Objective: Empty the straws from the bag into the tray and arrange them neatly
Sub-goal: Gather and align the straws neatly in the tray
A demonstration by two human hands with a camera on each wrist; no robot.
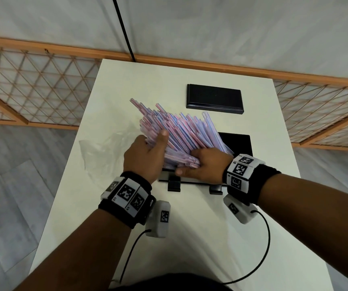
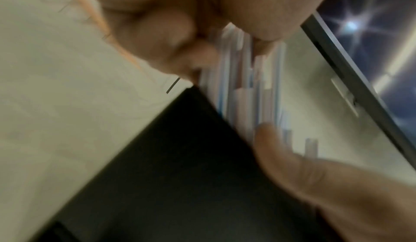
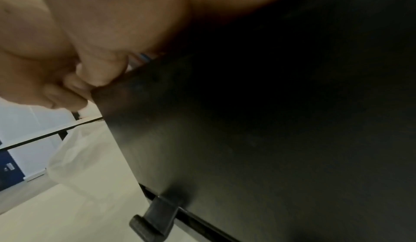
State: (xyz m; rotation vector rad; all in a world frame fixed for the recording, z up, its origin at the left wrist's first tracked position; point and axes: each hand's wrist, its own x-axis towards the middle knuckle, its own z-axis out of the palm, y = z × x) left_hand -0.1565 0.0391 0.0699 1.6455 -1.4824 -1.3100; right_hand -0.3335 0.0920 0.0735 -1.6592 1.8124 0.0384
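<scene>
A thick bundle of pink, blue and white striped straws [image 1: 181, 129] fans up and away over the black tray [image 1: 238, 141] in the middle of the white table [image 1: 114, 85]. My left hand [image 1: 147, 156] grips the bundle's left side, thumb up along the straws [image 2: 243, 85]. My right hand [image 1: 202, 164] curls round the near ends, low at the tray's [image 3: 247, 139] front edge. The empty clear bag [image 1: 103, 148] lies crumpled to the left of the tray. The left wrist view is blurred.
A second black lid or tray [image 1: 215, 98] lies flat farther back on the table. Two black clips [image 1: 174, 184] stick out at the tray's near edge. A wooden lattice rail [image 1: 32, 87] runs behind the table. Cables hang from my wrists.
</scene>
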